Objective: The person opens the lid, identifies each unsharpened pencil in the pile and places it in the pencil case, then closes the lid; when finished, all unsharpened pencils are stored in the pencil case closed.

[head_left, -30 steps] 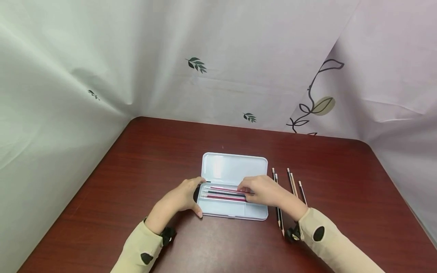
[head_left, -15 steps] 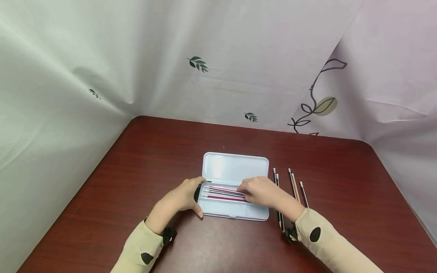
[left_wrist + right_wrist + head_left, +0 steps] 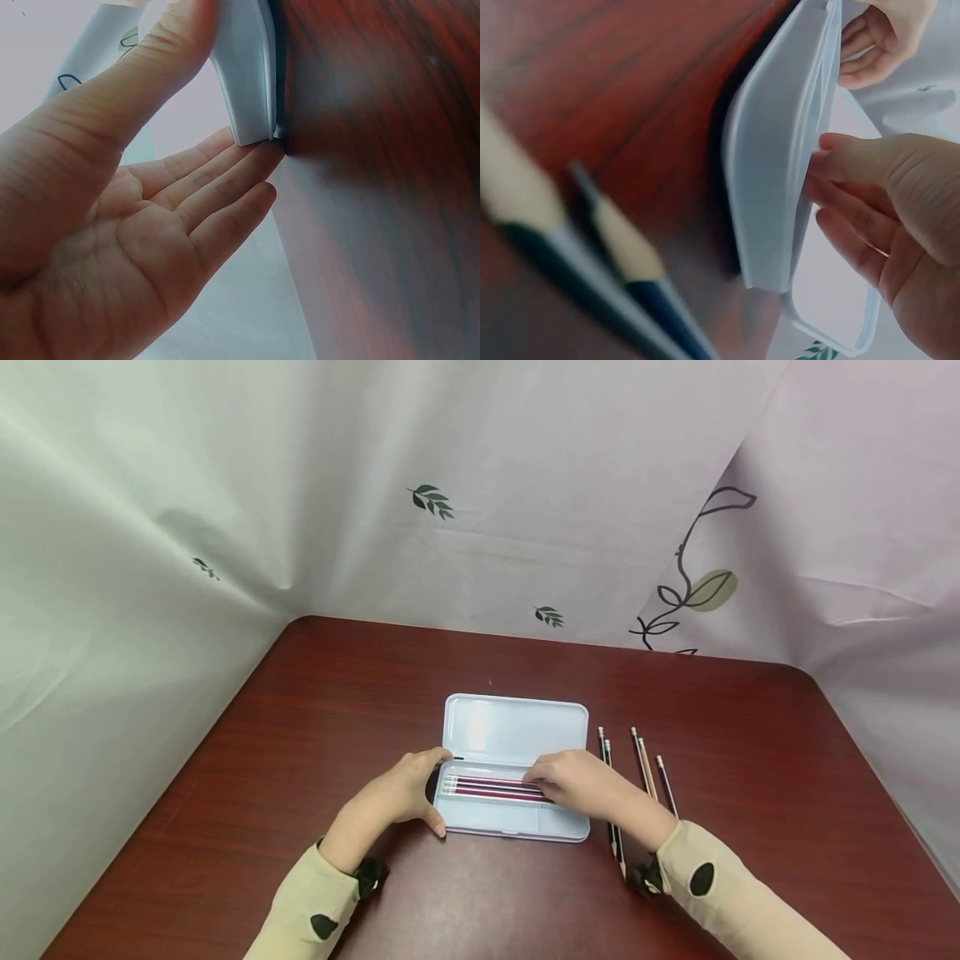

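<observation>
A pale blue pencil case (image 3: pixel 487 817) lies on the table with its lid (image 3: pixel 517 731) folded back. Several red and dark pencils (image 3: pixel 495 789) lie side by side in its rear compartment, eraser ends to the left. My left hand (image 3: pixel 405 789) holds the case's left end, thumb at the front corner and fingers at the back; the left wrist view shows fingertips against the case corner. My right hand (image 3: pixel 581 781) reaches into the case, thumb and fingers drawn together at the pencils' right ends. In the right wrist view, the case wall (image 3: pixel 765 165) partly hides those fingertips.
Several loose pencils lie on the brown table (image 3: pixel 360 693) right of the case: dark ones (image 3: pixel 607 760) beside it, a natural wood one (image 3: pixel 648 768) and another (image 3: pixel 667 785) farther right. A white patterned curtain (image 3: pixel 487 568) hangs behind.
The slanted red pencil in the case now lies flat and parallel with the others. My right hand has barely shifted at their right ends. The left hand stays in place.
</observation>
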Motion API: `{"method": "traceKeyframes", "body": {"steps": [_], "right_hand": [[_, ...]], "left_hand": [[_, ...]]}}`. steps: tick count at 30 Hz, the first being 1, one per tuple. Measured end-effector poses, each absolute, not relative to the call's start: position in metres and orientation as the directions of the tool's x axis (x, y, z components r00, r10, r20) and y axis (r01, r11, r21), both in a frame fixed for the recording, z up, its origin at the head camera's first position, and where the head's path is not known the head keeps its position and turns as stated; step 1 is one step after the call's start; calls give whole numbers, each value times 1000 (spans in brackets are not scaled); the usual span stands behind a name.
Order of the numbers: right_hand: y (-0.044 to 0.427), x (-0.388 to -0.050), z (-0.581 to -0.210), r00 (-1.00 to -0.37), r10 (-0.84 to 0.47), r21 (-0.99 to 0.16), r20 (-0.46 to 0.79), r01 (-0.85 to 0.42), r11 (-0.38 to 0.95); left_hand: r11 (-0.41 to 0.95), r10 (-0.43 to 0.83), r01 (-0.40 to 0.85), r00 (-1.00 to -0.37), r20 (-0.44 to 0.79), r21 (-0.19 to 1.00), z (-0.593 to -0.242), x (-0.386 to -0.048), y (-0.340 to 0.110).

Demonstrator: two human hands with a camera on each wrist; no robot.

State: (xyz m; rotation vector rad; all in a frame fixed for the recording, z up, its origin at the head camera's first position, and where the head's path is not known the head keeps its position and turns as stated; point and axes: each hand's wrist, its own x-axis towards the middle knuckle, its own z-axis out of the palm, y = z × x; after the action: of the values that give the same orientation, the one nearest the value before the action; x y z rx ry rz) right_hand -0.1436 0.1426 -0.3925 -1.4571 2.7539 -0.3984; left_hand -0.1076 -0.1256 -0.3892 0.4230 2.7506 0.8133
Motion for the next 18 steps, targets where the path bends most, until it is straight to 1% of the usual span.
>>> {"method": "traceKeyframes", "body": {"steps": [5, 9, 13, 18], "right_hand": [[157, -140, -393, -636, -762, -347, 120, -746, 568], [176, -139, -392, -682, -710, -437, 176, -701, 564], [200, -138, -390, -723, -650, -492, 235, -665, 562], [226, -132, -388, -785, -574, -554, 232, -592, 585]], "left_hand": [[804, 341, 205, -928, -151, 558, -389, -108, -126], [804, 337, 198, -929, -155, 561, -388, -109, -125], [802, 336, 198, -930, -151, 564, -388, -108, -125], [802, 338, 200, -929, -152, 564, -390, -108, -127]]}}
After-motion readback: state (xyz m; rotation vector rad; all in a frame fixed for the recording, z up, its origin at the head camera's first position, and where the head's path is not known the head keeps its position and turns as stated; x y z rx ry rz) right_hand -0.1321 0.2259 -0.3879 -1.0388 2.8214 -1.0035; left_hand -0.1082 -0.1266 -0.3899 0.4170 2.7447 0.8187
